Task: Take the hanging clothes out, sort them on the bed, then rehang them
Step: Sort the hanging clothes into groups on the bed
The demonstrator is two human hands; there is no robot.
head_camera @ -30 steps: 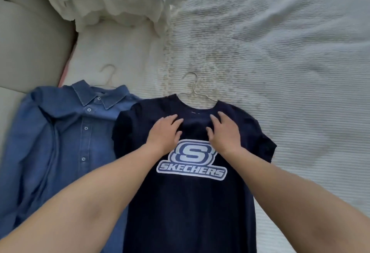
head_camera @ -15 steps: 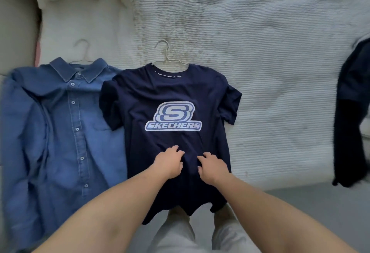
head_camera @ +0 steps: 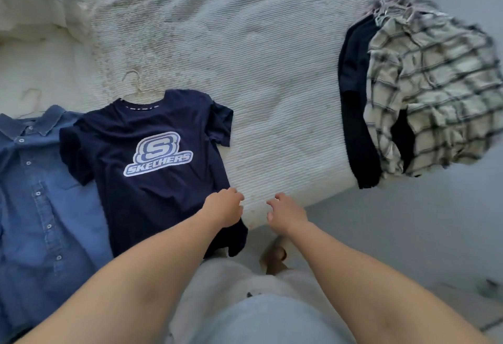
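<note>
A navy T-shirt (head_camera: 152, 153) with a white and blue logo lies flat, face up, near the front edge of the bed (head_camera: 272, 85), its hem draping over that edge. A pale hanger (head_camera: 137, 86) sticks out of its neck, the hook pointing toward the middle of the bed. To its left, partly under its sleeve, lies a blue denim shirt (head_camera: 40, 194), buttoned, collar away from the front edge, also reaching over the edge.

The left hand (head_camera: 224, 209) hovers over the right lower side of the T-shirt, fingers loosely curled and holding nothing; whether it touches the cloth cannot be told. The right hand (head_camera: 285, 214) hangs just beside it above the bare front edge of the bed, fingers relaxed and slightly spread, empty.

At the front right corner of the bed sits a pile of clothes (head_camera: 413, 104): a cream and dark plaid shirt (head_camera: 435, 90) on top of dark garments (head_camera: 356, 115), with hanger hooks bunched at the far end. The pile hangs over the corner.
</note>
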